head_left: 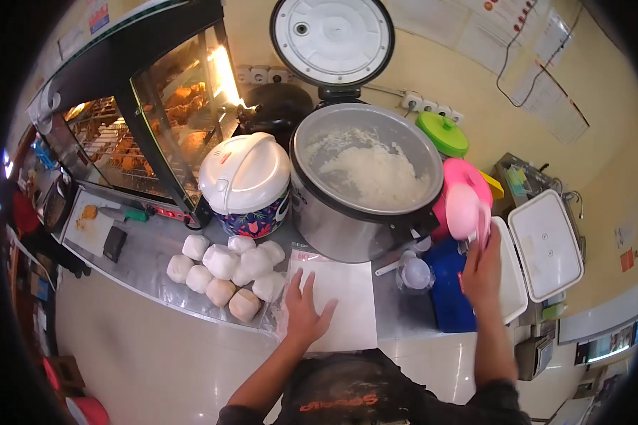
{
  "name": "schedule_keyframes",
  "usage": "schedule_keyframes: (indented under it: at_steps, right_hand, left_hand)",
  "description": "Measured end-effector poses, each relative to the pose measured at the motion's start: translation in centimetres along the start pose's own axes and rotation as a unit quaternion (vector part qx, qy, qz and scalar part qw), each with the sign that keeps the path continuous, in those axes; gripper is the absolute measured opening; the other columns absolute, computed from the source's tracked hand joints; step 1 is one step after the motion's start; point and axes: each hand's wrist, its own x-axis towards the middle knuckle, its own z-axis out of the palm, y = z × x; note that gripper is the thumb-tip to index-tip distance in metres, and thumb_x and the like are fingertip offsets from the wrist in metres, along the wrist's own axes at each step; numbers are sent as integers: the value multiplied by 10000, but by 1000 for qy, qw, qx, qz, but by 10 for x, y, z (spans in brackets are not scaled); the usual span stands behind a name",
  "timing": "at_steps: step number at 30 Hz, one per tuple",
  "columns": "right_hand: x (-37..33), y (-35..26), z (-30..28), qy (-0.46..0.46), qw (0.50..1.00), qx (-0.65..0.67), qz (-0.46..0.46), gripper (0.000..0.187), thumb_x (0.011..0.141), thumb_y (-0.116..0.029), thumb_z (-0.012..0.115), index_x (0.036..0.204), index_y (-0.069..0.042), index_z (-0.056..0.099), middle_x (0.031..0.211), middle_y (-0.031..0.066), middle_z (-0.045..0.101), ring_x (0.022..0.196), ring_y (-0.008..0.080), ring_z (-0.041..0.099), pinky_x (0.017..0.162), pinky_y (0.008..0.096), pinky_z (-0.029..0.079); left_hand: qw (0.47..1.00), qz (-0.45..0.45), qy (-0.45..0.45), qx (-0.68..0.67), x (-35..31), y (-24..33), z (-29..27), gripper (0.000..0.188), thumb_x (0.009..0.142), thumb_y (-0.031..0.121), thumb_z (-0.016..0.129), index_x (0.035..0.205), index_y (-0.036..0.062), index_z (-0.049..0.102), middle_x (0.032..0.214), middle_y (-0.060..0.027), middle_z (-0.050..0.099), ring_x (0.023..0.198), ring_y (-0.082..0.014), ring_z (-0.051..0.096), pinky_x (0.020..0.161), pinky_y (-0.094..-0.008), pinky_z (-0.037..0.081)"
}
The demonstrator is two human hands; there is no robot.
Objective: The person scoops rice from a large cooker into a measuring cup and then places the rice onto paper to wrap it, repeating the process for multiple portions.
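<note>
My left hand [308, 312] rests with its fingers spread on the left part of a stack of white paper sheets [344, 304] at the counter's front edge. My right hand [483, 273] is closed around the handle of a light pink scoop [463, 212], held up in front of a brighter pink container [468, 177]. Ahead of me stands a large rice cooker [333, 219], its lid [332, 39] raised. White cooked rice [379, 173] lies inside it. Beside my left hand, several round white wrapped bundles [223, 262] are piled up.
A lit glass display cabinet [138, 120] with fried food stands at the left. Next to it is a closed white rice cooker [244, 173] with a patterned base. Near my right hand are a blue container [450, 290], a white bin [510, 276] and clear plastic cups [415, 273].
</note>
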Motion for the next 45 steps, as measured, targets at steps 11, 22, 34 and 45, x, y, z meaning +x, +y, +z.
schedule_keyframes:
  at_steps: [11, 22, 34, 45]
  right_hand:
    - [245, 9, 330, -247, 933, -263, 1, 573, 973, -202, 554, 1367, 189, 408, 1125, 246, 716, 1096, 372, 713, 929, 465, 561]
    - [264, 6, 273, -716, 581, -299, -245, 550, 848, -174, 690, 1341, 9, 530, 1082, 245, 703, 979, 373, 709, 797, 449, 555]
    - [252, -84, 143, -759, 615, -146, -157, 522, 919, -228, 625, 1356, 5, 461, 927, 214, 726, 735, 328, 729, 603, 438, 561]
    - [268, -64, 152, -759, 595, -150, -216, 306, 983, -216, 560, 1244, -57, 555, 831, 133, 675, 639, 247, 667, 515, 402, 504]
  left_hand:
    - [991, 10, 120, -52, 134, 34, 32, 1194, 773, 320, 867, 1602, -65, 97, 1631, -388, 77, 1502, -533, 214, 1203, -541, 266]
    - [995, -36, 95, 1, 141, 36, 49, 1239, 701, 283, 931, 1545, -158, 140, 1589, -442, 150, 1476, -571, 250, 1189, -528, 293]
    - [995, -42, 77, 45, 142, 37, 53, 1249, 747, 402, 891, 1560, -146, 117, 1603, -419, 163, 1443, -551, 302, 1145, -555, 301]
    - [985, -103, 17, 139, 133, 47, 49, 1340, 682, 404, 924, 1575, -127, 78, 1612, -390, 195, 1481, -505, 279, 1155, -530, 265]
